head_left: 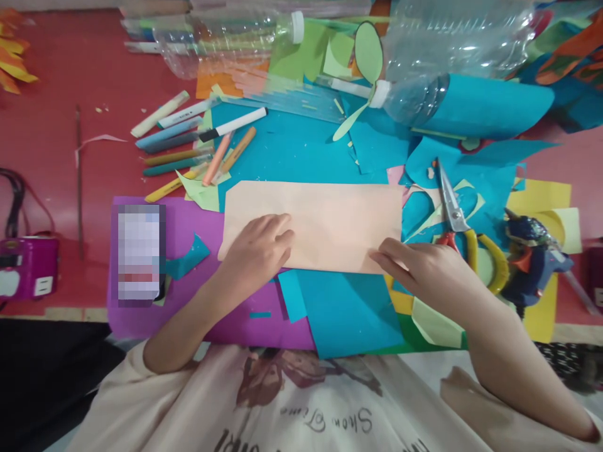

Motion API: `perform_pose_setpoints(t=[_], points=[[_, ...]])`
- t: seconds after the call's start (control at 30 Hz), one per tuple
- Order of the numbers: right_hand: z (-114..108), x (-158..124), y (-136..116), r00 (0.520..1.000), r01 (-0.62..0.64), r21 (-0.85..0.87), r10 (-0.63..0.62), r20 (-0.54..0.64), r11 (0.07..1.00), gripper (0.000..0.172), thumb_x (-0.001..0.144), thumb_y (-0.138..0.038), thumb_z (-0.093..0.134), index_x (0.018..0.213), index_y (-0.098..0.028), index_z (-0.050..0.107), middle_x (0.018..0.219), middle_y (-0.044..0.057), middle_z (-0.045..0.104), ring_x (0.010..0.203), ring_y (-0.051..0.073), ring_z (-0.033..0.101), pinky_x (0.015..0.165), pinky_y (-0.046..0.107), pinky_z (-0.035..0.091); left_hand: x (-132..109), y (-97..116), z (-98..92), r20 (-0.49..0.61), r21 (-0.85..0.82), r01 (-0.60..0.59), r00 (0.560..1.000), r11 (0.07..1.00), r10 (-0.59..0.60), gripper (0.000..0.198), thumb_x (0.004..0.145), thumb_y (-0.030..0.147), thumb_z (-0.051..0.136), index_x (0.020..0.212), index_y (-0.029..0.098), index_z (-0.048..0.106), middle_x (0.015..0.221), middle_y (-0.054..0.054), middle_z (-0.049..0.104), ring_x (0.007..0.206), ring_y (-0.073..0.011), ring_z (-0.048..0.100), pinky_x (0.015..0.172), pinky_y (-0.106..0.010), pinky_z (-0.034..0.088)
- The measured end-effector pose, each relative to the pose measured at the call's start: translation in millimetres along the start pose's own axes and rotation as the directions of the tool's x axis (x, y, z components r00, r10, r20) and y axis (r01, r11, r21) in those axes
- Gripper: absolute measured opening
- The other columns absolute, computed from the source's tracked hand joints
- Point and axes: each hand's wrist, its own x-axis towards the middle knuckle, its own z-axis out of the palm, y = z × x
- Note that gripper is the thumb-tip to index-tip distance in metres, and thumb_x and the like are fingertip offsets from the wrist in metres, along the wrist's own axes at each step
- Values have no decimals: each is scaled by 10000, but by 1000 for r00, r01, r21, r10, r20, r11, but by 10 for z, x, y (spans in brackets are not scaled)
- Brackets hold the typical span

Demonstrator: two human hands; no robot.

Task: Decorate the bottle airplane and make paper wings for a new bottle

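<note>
A peach-coloured sheet of paper (325, 220) lies crosswise in front of me on top of blue and purple paper. My left hand (264, 242) rests on its left part, palm down, fingers stretched out with the thumb a little apart. At the lower right corner, my right hand (405, 260) pinches the paper's near edge between thumb and fingers. Below the sheet is a piece of blue paper (353, 307), with purple card (188, 326) to its left. Scissors (455, 210) with red and yellow handles lie just beyond my right hand.
A phone (139, 251) sits on the purple card at left. Several markers (174, 132) are scattered behind it. Plastic bottles (226, 41) stretch along the back, one with a blue paper wrap (499, 103). A blue glue gun (537, 270) lies at right, beside yellow paper (537, 194).
</note>
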Motion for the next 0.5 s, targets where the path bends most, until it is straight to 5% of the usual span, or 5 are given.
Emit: perform_pose_setpoints(t=[0.1, 0.2, 0.3, 0.37, 0.5], points=[[8, -13, 47, 1000, -26, -30, 26, -4, 999, 503, 1042, -418, 266, 680, -197, 535, 360, -35, 449, 292, 123, 435, 361, 245, 206, 7, 21, 54, -54, -1, 7, 999, 1000, -7, 219, 976, 150, 396, 971, 128, 614, 1108, -122, 683, 991, -240, 645, 863, -364, 525], [20, -5, 30, 996, -71, -32, 69, -58, 997, 380, 1025, -384, 359, 774, -196, 573, 506, 4, 612, 401, 147, 559, 392, 250, 325, 24, 32, 101, -80, 17, 21, 997, 1000, -20, 211, 979, 154, 395, 958, 132, 604, 1031, -105, 689, 919, -232, 648, 809, -361, 528], [65, 5, -102, 979, -77, -40, 68, -194, 996, 151, 973, -257, 501, 1058, -185, 603, 1032, 121, 755, 903, 247, 724, 767, 367, 558, 40, 37, 152, -113, 28, 46, 993, 999, -42, 189, 964, 129, 406, 957, 143, 595, 1017, -98, 684, 907, -227, 645, 793, -354, 528], [128, 3, -220, 974, -16, -36, 8, -228, 999, 263, 949, -238, 546, 1207, -194, 564, 1237, 139, 697, 1165, 286, 646, 993, 459, 505, 44, 37, 182, -140, 21, 56, 989, 998, -52, 184, 960, 122, 406, 960, 150, 587, 1014, -95, 683, 913, -224, 647, 794, -349, 527], [314, 0, -359, 992, 80, 0, -80, -101, 997, 420, 963, -336, 525, 1358, -197, 502, 1403, 148, 590, 1353, 306, 502, 1078, 470, 450, 39, 23, 216, -196, -1, 72, 978, 997, -71, 164, 959, 118, 420, 940, 158, 579, 985, -90, 680, 921, -213, 651, 805, -334, 524]])
